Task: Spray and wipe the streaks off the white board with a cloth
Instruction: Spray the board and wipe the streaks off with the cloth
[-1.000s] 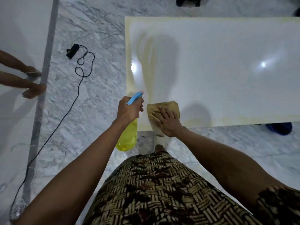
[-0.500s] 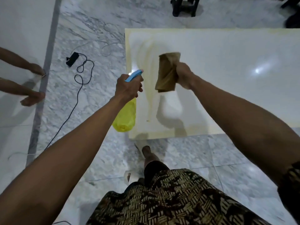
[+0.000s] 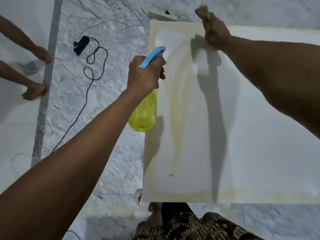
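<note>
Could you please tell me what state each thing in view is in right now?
white board: lying flat, yellowish streaks down its left part.
cloth: bunched in the right hand, at the far edge.
spray bottle: held by the left hand, nozzle toward the board.
black cable: loose on the floor.

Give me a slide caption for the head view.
Left hand grips yellow spray bottle; right hand holds cloth at streaked white board's far edge.

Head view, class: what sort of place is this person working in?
Probably an indoor room or workshop floor: a polished marble floor, a black power cable trailing across it, and the white board lying flat for cleaning.
</note>
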